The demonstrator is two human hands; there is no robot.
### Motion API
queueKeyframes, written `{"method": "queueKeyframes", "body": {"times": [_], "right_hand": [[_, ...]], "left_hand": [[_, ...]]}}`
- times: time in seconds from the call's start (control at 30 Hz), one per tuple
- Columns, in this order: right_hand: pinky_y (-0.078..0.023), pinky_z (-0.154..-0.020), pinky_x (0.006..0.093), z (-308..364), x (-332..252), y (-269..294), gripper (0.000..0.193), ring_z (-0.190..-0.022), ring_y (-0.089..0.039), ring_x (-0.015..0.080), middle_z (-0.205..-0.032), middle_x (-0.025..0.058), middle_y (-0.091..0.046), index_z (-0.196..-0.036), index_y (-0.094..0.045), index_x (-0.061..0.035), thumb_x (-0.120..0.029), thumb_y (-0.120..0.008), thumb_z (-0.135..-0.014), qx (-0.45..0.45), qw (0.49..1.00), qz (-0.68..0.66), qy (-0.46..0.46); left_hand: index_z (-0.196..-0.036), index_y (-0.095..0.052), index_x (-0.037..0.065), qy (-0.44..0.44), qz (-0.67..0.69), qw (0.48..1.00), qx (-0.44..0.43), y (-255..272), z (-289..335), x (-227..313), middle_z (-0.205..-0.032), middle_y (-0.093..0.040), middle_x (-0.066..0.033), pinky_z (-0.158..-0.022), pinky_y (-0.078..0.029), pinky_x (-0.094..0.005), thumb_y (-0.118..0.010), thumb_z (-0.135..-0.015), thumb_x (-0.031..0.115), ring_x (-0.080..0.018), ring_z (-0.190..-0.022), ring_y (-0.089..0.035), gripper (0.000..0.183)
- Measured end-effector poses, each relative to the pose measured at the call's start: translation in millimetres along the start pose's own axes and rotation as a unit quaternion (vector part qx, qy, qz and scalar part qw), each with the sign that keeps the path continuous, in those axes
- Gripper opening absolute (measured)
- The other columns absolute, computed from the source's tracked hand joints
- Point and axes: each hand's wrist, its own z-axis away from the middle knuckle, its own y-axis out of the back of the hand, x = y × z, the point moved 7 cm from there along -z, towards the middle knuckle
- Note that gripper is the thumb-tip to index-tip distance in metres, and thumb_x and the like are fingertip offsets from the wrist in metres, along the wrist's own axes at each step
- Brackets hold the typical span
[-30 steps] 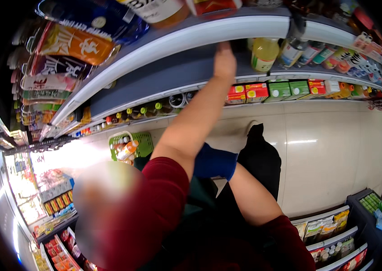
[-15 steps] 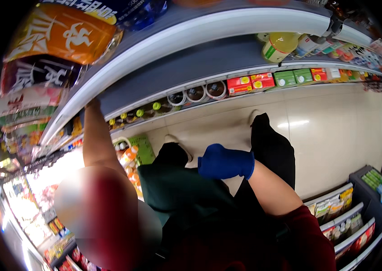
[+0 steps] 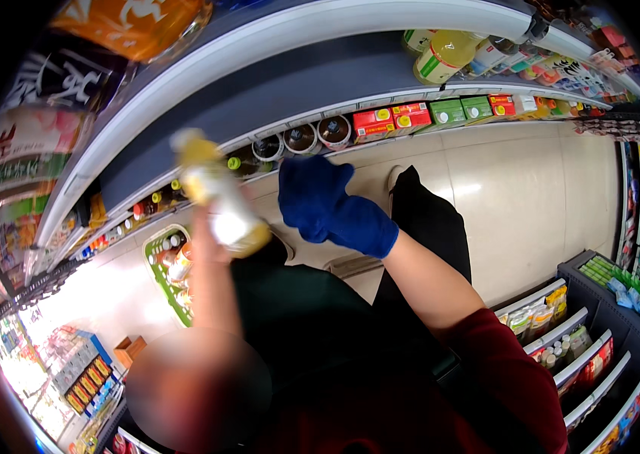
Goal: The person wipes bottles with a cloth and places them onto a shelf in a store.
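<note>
One clear plastic bottle with yellow contents and a pale label [image 3: 229, 208] is in the left hand [image 3: 212, 233], a bare hand whose fingers are closed around its lower half. Motion blurs both. The bottle tilts, cap to the upper left, in front of the shelves and above the floor.

The right hand [image 3: 320, 203], one hand wrapped in soft dark-blue fabric, hangs just to the bottle's right, apart from it. The fabric hides how far its fingers are open and whether they hold anything.

Behind, one flat dark-grey shelf [image 3: 282, 85] offers a long open stretch under a smooth, rounded white edge [image 3: 320, 29]. At its right part stand two yellow bottles [image 3: 445, 59], the rear one partly hidden. On the row below, three dark round containers with pale rims [image 3: 301, 138] stand left of two boxy red cartons [image 3: 392, 121], then two green cartons [image 3: 462, 112].

One green plastic basket with openwork sides [image 3: 158, 278] holds several bottles on glossy beige floor tiles [image 3: 539, 197], which stretch away rightward.
</note>
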Motion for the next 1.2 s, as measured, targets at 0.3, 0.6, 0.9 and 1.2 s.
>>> {"method": "queueKeyframes", "body": {"times": [0.3, 0.6, 0.9, 1.2], "right_hand": [[-0.048, -0.068, 0.037, 41.9, 29.4, -37.6, 0.015, -0.08, -0.062, 0.0324, -0.082, 0.0177, -0.061, -0.083, -0.059, -0.0045, -0.018, -0.053, -0.083, -0.071, 0.966, -0.249, -0.014], [-0.046, -0.075, 0.035, -1.9, 53.1, -27.4, 0.02, -0.083, -0.061, 0.0268, -0.092, 0.0095, -0.062, -0.096, -0.059, -0.0079, -0.021, -0.06, -0.081, 0.004, 0.855, -0.445, -0.265], [-0.042, -0.081, 0.0336, -190.9, 127.7, 19.5, 0.022, -0.094, -0.056, 0.024, -0.102, 0.0085, -0.06, -0.102, -0.057, -0.0096, -0.024, -0.058, -0.085, -0.042, 0.938, 0.304, -0.162], [-0.037, -0.091, 0.037, -394.7, 77.9, -142.7, 0.027, -0.109, -0.048, 0.0264, -0.118, 0.0099, -0.053, -0.113, -0.055, -0.012, -0.025, -0.051, -0.089, -0.05, 0.928, 0.341, -0.145]], "left_hand": [[-0.128, -0.029, 0.002, -0.071, -0.726, 0.68, 0.068, -93.2, 73.8, -104.7, -0.104, -0.059, -0.0272, -0.079, -0.051, -0.0427, -0.078, -0.063, 0.024, -0.0422, -0.095, -0.06, 0.085], [-0.134, -0.032, 0.002, 0.146, -0.262, 0.952, -0.058, -55.4, 92.3, -137.8, -0.116, -0.055, -0.0122, -0.092, -0.045, -0.0366, -0.07, -0.074, 0.006, -0.0239, -0.106, -0.056, 0.071], [-0.126, -0.044, 0.001, 0.178, -0.214, 0.959, -0.053, 27.2, 43.7, -122.9, -0.107, -0.06, -0.0122, -0.082, -0.051, -0.0365, -0.073, -0.073, 0.02, -0.0236, -0.097, -0.061, 0.064], [-0.123, -0.041, -0.006, 0.116, -0.454, 0.88, -0.076, 51.0, 25.2, -140.5, -0.113, -0.057, -0.0265, -0.091, -0.046, -0.0387, -0.072, -0.064, 0.049, -0.0365, -0.106, -0.057, 0.086]]}}
